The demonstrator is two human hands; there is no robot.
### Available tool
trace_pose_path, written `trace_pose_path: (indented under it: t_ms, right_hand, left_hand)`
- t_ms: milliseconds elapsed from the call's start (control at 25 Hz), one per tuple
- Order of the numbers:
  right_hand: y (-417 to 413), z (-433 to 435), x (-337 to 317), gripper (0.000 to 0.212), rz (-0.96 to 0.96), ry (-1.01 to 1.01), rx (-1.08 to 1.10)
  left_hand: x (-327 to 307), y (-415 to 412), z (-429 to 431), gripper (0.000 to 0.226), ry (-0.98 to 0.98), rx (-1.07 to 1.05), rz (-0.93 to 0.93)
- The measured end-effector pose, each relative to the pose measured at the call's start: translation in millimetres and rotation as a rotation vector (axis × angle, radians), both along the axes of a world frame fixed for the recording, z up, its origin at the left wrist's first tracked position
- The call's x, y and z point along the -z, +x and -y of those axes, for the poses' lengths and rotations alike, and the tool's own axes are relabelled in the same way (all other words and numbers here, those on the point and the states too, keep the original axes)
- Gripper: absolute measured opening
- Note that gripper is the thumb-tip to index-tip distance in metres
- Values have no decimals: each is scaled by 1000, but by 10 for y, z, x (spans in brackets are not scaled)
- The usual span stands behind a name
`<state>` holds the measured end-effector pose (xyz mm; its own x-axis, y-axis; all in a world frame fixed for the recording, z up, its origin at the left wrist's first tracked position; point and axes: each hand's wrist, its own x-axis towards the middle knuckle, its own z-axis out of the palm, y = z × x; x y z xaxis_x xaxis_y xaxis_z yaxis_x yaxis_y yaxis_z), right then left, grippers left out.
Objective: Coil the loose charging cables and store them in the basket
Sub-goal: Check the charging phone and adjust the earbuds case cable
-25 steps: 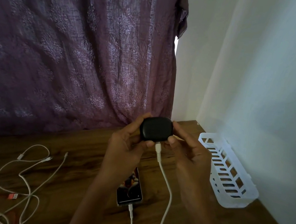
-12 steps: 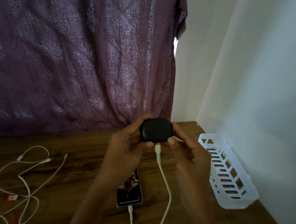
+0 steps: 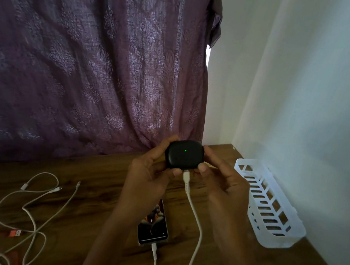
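Hovering left of basket [image 3: 272,207], black case [image 3: 184,154] is gripped on both sides by left hand [image 3: 149,174] and right hand [image 3: 225,184]. White cable [image 3: 194,206] is plugged into it. Loose cables [image 3: 28,198] are sprawled far left of basket.

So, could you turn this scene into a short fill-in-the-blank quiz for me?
1. The left hand and right hand hold a black case with a small ___ light on it.
2. A ___ cable is plugged into the case.
3. Loose cables lie on the table to the ___ of the phone.
4. The white basket stands right beside the ___.
Missing words: green; white; left; wall.
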<state>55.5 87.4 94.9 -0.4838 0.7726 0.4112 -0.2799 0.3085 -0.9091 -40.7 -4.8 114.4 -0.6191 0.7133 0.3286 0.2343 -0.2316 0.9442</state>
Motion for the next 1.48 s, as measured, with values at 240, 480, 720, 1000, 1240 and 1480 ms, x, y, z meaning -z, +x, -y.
trace_pose_path:
  t_ms: [240,480,720,1000,1240,1480]
  right_hand:
    - [21,12,-19,32,11,14,-2]
    - [23,10,23,29,-8,-6,0]
    - [-32,-29,75,26,22,-16,17]
    - [5,-42,64,29,23,4,-4]
    - [19,-23,20,32,34,23,-5]
    - [26,-58,102,29,50,19,-1]
  left_hand:
    - [1,12,13,62,0,3,-5]
    - [-6,34,26,61,2,6,-3]
    - [4,31,30,61,1,3,-3]
    - [17,37,16,61,-14,-7,-9]
    - [40,20,-9,61,-18,-15,-10]
    - [111,1,-48,62,-37,-29,-4]
